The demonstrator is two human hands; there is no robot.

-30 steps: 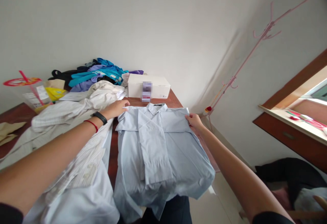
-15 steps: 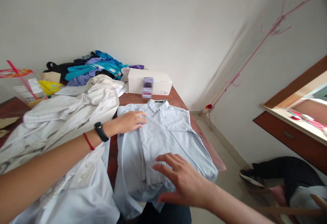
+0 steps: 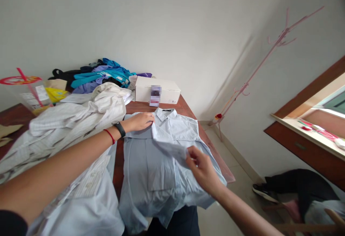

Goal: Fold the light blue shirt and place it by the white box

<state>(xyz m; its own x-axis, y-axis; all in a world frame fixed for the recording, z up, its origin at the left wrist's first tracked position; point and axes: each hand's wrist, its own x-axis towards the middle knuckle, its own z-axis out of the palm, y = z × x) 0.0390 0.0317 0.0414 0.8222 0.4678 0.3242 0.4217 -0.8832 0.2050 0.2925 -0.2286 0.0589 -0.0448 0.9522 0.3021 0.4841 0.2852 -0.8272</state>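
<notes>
A light blue collared shirt [image 3: 185, 130] lies spread on the wooden table, its collar towards the wall. My left hand [image 3: 140, 121] rests at the shirt's left shoulder area, its fingertips closed on the cloth. From there a strip of the shirt, perhaps a sleeve, stretches to my right hand [image 3: 202, 166], which pinches its other end just above the shirt front. The shirt's lower edge hangs over the near side of the table, above dark trousers. A watch and a red string circle my left wrist.
Striped, pale garments [image 3: 78, 121] are heaped at the left, with blue and purple clothes [image 3: 105, 74] behind. A white box [image 3: 159, 87] stands at the back of the wooden table [image 3: 188, 106]. A plastic cup [image 3: 33, 96] is far left; a pink coat rack [image 3: 260, 63] leans right.
My right hand has closed on the strip of shirt and raised it, moving up and right. My left hand's fingers, earlier flat on the cloth, now grip it.
</notes>
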